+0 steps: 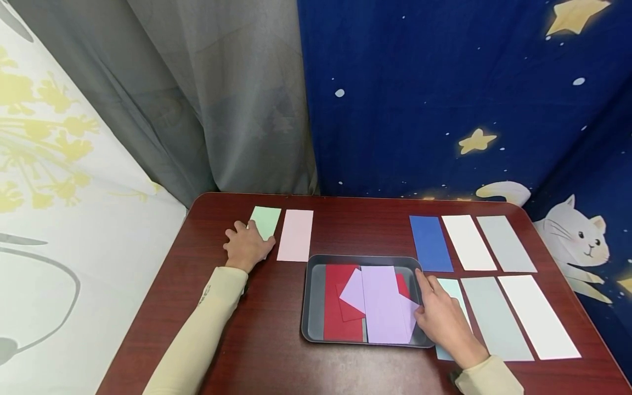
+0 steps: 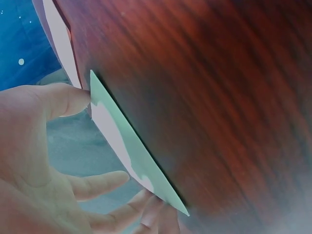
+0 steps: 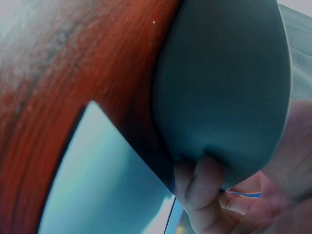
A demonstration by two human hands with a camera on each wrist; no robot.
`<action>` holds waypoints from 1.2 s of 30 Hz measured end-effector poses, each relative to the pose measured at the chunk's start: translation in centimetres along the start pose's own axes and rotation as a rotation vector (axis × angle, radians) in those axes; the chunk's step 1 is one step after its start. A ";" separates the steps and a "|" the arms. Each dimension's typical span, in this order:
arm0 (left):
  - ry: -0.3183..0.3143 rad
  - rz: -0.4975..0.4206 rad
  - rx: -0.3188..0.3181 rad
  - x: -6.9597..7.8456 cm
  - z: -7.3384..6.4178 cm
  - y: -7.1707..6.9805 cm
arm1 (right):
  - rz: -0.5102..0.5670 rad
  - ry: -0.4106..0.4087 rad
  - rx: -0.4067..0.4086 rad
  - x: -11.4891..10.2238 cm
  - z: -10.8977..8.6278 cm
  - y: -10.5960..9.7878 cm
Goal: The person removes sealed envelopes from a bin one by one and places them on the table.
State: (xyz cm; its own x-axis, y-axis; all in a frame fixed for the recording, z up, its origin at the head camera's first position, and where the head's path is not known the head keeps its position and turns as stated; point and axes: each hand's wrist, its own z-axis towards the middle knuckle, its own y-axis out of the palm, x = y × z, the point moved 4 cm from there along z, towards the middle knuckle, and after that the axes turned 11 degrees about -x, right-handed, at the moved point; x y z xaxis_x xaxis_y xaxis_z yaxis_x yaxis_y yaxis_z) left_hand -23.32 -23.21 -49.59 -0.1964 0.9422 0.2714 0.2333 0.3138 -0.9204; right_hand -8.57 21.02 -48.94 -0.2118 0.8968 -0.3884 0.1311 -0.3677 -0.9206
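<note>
Over a light green paper card (image 1: 267, 218) at the far left of the table, my left hand (image 1: 247, 245) has its thumb at one edge and fingertips at the opposite edge. The left wrist view shows the green card (image 2: 126, 139) between thumb and fingers, close over the wood. My right hand (image 1: 441, 312) grips the right rim of a dark grey tray (image 1: 314, 307). Fingers press against the tray's outer wall (image 3: 219, 92) in the right wrist view. Inside the tray, a purple card (image 1: 380, 307) lies over other purple pieces and red cards (image 1: 336, 326).
A pink card (image 1: 295, 236) lies beside the green one. Right of the tray are two rows of cards: a blue card (image 1: 430, 244), white card (image 1: 469, 242) and grey card (image 1: 506, 244) behind; pale blue (image 1: 451, 288), grey-green (image 1: 496, 318) and white ones in front. Curtains (image 1: 395, 109) hang behind.
</note>
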 end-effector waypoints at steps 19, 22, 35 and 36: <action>0.160 0.023 0.120 4.5 -3.0 -0.9 | 0.009 0.004 -0.009 0.2 0.1 0.1; 0.212 0.041 0.147 5.8 -4.0 -1.2 | 0.011 0.007 -0.012 0.2 0.1 0.1; 0.506 0.128 0.302 12.4 -10.0 -1.2 | 0.002 -0.003 0.002 0.1 0.0 0.1; 0.530 0.141 0.309 12.9 -10.5 -1.0 | 0.001 -0.001 0.000 0.2 0.0 0.1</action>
State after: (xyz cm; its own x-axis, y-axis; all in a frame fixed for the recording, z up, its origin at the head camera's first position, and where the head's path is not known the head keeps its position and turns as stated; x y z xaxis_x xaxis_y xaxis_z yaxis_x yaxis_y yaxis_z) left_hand -16.08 -10.12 -42.24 0.3335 0.9271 0.1710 -0.0793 0.2083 -0.9749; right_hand -8.60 21.13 -49.07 -0.2126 0.8961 -0.3897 0.1318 -0.3689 -0.9201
